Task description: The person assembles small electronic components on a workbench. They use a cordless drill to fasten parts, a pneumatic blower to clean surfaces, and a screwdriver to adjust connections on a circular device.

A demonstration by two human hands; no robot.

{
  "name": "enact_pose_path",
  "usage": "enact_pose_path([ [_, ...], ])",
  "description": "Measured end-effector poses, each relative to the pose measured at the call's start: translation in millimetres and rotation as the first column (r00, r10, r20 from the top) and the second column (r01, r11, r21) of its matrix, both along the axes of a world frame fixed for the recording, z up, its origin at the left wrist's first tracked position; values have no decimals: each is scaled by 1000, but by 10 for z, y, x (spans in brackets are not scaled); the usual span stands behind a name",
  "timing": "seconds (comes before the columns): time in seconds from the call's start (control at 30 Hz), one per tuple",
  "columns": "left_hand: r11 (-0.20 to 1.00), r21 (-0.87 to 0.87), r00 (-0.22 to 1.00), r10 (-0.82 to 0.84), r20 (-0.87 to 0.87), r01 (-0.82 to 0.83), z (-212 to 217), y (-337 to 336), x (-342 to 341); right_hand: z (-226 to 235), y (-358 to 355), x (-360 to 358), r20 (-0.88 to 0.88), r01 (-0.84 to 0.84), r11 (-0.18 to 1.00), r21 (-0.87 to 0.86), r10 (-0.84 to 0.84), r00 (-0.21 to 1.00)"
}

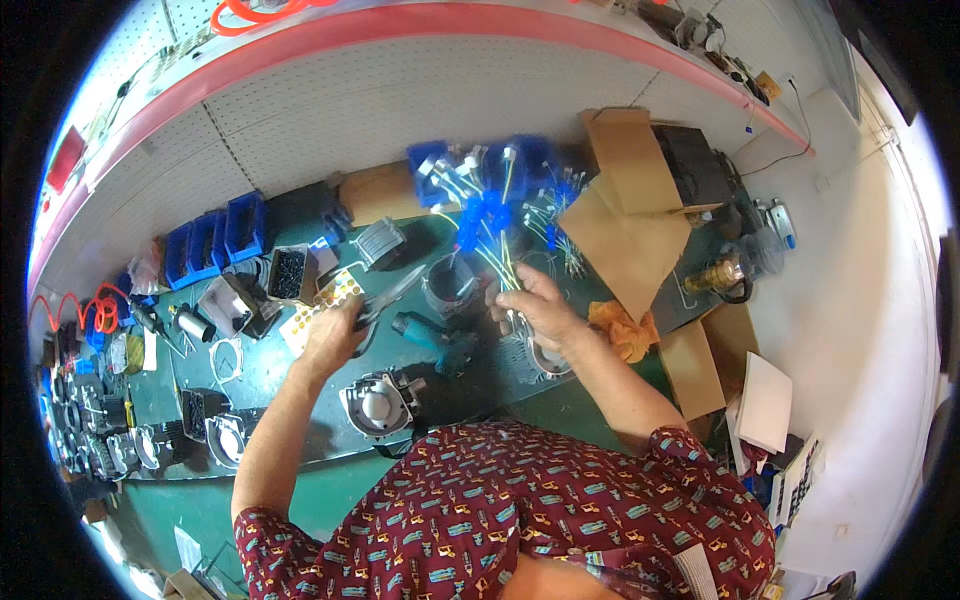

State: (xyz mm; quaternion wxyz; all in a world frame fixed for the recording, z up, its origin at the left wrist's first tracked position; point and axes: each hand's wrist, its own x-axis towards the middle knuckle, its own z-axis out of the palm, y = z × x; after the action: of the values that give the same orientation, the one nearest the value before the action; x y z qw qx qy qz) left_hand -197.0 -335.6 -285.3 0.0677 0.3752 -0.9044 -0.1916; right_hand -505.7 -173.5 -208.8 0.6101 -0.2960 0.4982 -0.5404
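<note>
My left hand [333,338] is closed around the handles of a pair of scissors [398,290], whose blades point up and to the right over the table. In my right hand [542,308] I grip a bundle of thin wires [492,235] with white plug ends and blue parts midway along it. The bundle rises from my fist and fans out at its far end. Between my hands, a dark round metal housing [450,285] stands on the green table [300,385]. Nearer to me lies a teal power tool [432,338].
More wire leads [560,230] lie beyond my right hand, beside cardboard [630,235] and an orange cloth [625,330]. A metal motor part [377,404] sits near the front edge. Blue bins [243,226] line the back left; a box of screws [290,273] stands nearby.
</note>
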Motion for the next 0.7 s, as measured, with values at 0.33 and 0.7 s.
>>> enact_pose_path([
  [0.33, 964, 169, 796, 63, 603, -204, -1563, -347, 1050, -144, 195, -231, -149, 137, 990, 38, -130, 980],
  [0.7, 235, 883, 785, 404, -469, 407, 43, 704, -1876, -430, 388, -416, -117, 255, 959, -122, -269, 956],
])
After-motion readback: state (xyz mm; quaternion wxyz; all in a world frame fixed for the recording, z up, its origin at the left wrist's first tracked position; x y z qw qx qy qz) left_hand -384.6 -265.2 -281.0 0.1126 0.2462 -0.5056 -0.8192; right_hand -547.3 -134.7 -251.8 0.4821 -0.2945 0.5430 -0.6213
